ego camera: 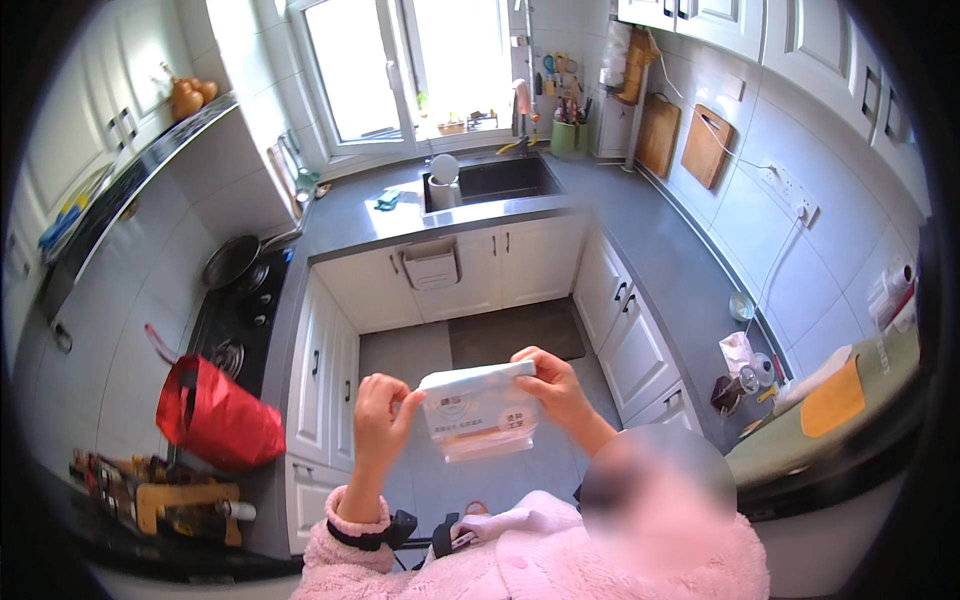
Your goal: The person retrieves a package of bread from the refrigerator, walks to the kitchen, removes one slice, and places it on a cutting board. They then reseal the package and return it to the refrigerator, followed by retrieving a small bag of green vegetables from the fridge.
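Observation:
A pale plastic food bag (484, 412) with a clear lower window hangs in front of me, its top edge folded over. It bears writing on its face. My left hand (384, 411) pinches the bag's upper left corner between thumb and fingers. At the upper right corner, my right hand (553, 382) grips the fold. What the bag contains is hard to make out. Both hands hold it above the open floor between the cabinets.
To the left, a red bag (221, 412) stands beside the gas hob (240, 322), which carries a frying pan (231, 261). A black sink (502, 178) lies under the window. Small jars (742, 381) and a green bag (825, 420) sit on the right counter. A waste bin (430, 266) hangs on a cabinet door.

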Action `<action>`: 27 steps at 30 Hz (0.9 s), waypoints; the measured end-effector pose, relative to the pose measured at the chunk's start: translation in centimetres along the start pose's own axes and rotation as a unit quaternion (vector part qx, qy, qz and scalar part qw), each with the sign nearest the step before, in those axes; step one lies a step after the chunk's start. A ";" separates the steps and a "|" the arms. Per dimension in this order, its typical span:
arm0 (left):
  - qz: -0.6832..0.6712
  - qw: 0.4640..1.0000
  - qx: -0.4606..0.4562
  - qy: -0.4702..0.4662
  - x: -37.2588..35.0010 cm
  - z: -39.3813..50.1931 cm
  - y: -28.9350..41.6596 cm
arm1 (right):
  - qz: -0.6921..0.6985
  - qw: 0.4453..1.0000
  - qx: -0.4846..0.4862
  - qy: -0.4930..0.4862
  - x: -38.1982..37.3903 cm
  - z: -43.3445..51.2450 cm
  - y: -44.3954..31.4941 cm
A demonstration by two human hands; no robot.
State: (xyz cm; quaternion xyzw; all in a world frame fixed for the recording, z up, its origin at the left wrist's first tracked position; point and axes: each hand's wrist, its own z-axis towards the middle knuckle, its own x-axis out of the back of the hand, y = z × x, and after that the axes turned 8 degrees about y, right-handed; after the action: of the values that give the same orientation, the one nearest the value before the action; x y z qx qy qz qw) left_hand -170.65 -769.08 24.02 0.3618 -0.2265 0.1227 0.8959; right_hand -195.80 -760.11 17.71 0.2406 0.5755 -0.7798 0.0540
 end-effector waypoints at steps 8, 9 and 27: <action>-0.064 0.989 -0.114 -0.073 -17.5 11.8 -1.4 | -0.041 0.997 -0.024 0.067 14.3 8.1 -1.7; -0.078 0.990 -0.077 -0.094 -19.3 13.0 -1.2 | -0.052 0.997 -0.007 0.049 16.1 9.5 -2.2; -0.379 0.884 -0.006 -0.275 -44.0 37.9 -3.4 | -0.133 0.989 0.047 0.036 34.1 30.7 -10.8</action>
State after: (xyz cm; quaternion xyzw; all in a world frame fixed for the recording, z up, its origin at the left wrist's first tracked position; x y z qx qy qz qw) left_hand -219.53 -800.69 24.32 0.4335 -0.3099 -0.3318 0.7784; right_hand -239.29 -778.32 18.97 0.1922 0.5665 -0.7970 -0.0830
